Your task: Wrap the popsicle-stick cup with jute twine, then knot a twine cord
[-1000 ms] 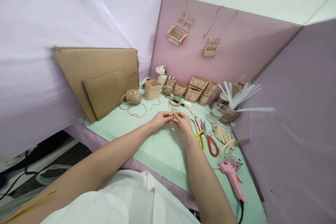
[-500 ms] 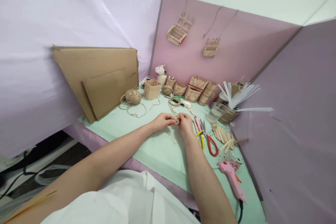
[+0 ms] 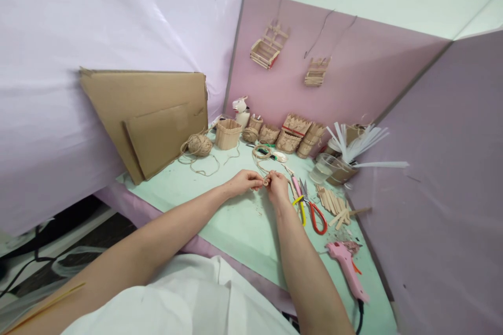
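Observation:
My left hand [image 3: 246,183] and my right hand [image 3: 277,185] meet over the middle of the table, fingers pinched. Between the fingertips is a small loop of beige twine [image 3: 266,181], gripped from both sides. More of this twine runs back to a loose coil [image 3: 261,152] beyond my hands. Just right of my right hand lie red-handled scissors [image 3: 316,214] and a yellow-handled tool [image 3: 302,212]. The exact shape of the loop is partly covered by my fingers.
A ball of twine [image 3: 199,144] lies left beside a wooden-stick pot [image 3: 228,134]. Wooden sticks [image 3: 334,204] and a pink glue gun [image 3: 348,268] are on the right. A clear plastic cup [image 3: 324,168] stands near white strips [image 3: 353,144]. Cardboard sheets [image 3: 106,99] lean at left.
My hands stay in almost the same place. The fingers have shifted slightly around the twine loop, with the right hand a touch lower.

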`<action>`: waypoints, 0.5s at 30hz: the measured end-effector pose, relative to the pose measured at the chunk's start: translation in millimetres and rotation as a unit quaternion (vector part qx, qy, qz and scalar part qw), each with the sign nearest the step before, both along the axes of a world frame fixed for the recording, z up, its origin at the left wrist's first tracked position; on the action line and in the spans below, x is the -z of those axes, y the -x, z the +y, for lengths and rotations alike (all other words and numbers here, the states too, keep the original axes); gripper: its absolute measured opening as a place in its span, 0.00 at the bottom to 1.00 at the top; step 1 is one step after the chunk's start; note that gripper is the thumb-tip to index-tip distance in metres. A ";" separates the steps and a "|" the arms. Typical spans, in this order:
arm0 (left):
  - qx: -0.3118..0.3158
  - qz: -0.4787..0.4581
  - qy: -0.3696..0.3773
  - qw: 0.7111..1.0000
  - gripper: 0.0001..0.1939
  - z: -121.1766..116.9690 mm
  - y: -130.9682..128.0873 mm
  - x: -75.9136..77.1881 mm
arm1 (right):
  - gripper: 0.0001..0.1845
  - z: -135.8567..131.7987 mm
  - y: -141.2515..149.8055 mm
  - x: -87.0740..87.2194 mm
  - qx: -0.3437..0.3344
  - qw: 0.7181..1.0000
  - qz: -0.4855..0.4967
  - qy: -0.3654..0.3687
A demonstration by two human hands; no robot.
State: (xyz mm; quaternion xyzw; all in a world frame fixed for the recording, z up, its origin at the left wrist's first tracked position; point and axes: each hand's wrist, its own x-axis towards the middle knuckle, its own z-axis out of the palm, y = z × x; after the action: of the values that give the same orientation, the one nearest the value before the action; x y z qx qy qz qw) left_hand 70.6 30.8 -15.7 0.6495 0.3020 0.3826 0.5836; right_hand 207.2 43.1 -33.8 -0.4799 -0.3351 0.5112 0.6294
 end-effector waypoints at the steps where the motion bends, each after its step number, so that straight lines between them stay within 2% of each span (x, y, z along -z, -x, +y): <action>1: 0.002 0.001 -0.001 1.000 0.13 -0.2 0.0 0.4 | 0.13 -0.5 0.6 -0.7 -0.005 1.000 0.013 0.005; 5: 0.005 0.016 -0.011 1.000 0.14 -1.0 0.0 2.1 | 0.13 -2.3 1.1 -4.2 -0.014 0.998 0.046 0.038; 8: 0.000 -0.001 -0.022 1.000 0.14 0.8 0.0 3.3 | 0.11 -3.4 0.3 -6.2 -0.001 0.998 0.014 0.055; 10: -0.027 -0.016 -0.027 0.999 0.13 3.8 0.1 4.7 | 0.11 -4.4 -0.3 -6.5 0.007 0.996 -0.057 0.065; 12: -0.073 -0.024 -0.024 0.997 0.12 7.7 0.3 6.8 | 0.12 -5.8 -0.6 -6.4 0.008 0.983 -0.173 0.062; 15: -0.128 -0.036 -0.005 0.991 0.11 13.4 0.7 10.3 | 0.11 -9.8 0.3 -7.7 0.044 0.929 -0.368 -0.010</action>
State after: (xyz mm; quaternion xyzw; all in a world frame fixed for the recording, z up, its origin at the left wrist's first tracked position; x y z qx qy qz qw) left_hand 69.9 44.2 -26.0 0.5942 0.3594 0.4790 0.5370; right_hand 206.9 33.4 -26.2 -0.6424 -0.5270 0.2664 0.4885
